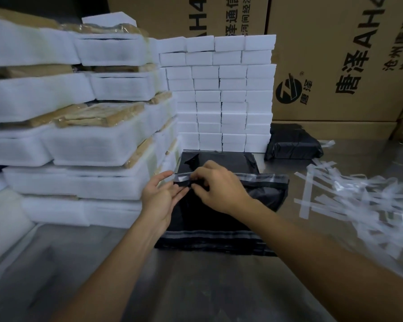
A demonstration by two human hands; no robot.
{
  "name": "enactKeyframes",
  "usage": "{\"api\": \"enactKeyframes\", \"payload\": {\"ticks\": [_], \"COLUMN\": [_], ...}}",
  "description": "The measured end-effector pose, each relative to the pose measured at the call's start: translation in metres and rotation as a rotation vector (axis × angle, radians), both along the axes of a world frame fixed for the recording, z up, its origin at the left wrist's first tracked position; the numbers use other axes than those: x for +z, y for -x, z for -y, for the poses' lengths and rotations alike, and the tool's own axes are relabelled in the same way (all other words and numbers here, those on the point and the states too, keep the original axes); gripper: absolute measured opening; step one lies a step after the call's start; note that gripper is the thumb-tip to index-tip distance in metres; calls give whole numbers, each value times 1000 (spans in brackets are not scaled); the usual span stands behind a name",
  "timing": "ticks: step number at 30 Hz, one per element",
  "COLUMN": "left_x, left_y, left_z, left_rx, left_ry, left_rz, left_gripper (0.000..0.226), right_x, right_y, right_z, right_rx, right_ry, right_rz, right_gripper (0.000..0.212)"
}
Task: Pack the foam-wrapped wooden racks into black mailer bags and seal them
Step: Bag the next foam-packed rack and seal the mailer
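A black mailer bag [219, 219] lies on the steel table in front of me, its flap with the shiny adhesive strip [261, 176] turned up along the far edge. My right hand [219, 187] pinches the clear liner of that strip near the flap's left end. Beside it my left hand [161, 196] steadies the same end, thumb on the strip and fingers under the flap. Foam-wrapped wooden racks [79, 135] are stacked high on the left. A sealed black parcel [293, 145] rests at the back right.
A wall of small white foam blocks [221, 101] stands behind the bag. Large printed cardboard boxes [335, 66] line the back. Several peeled clear liner strips [358, 205] lie scattered on the table [196, 287] to the right.
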State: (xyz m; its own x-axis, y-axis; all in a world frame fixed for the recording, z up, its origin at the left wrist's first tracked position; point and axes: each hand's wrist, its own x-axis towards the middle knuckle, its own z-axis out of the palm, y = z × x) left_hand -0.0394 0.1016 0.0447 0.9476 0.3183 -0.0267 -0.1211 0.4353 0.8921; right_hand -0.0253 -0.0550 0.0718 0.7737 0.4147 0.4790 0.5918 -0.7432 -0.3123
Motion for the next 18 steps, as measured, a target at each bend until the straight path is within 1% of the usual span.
{"api": "enactKeyframes", "payload": {"ticks": [3,6,8,13,16,18], "left_x": [1,3,4,8,9,10], "left_y": [3,6,8,8,8,7], "left_z": [-3,-4,-5,-7,-5,-3], "left_rx": [-23,-59,-81,-100,-76,-54], "left_ry": [-34,-113,-158,-176,-187,-164], "left_rz": [18,29,44,57,55,45], "left_gripper": [39,43,45,45,43,42], "right_x": [0,2,3,4,5,5], "right_y": [-1,-3,-4,-5,-4,-4], "right_z": [-14,-18,-22,-28,-32,-34], "right_rx": [20,33,45,66,55,43], "right_ry": [19,35,59,99,87,15], "right_rz": [14,63,80,168,185,140], "right_gripper": [30,35,33,25,25,23]}}
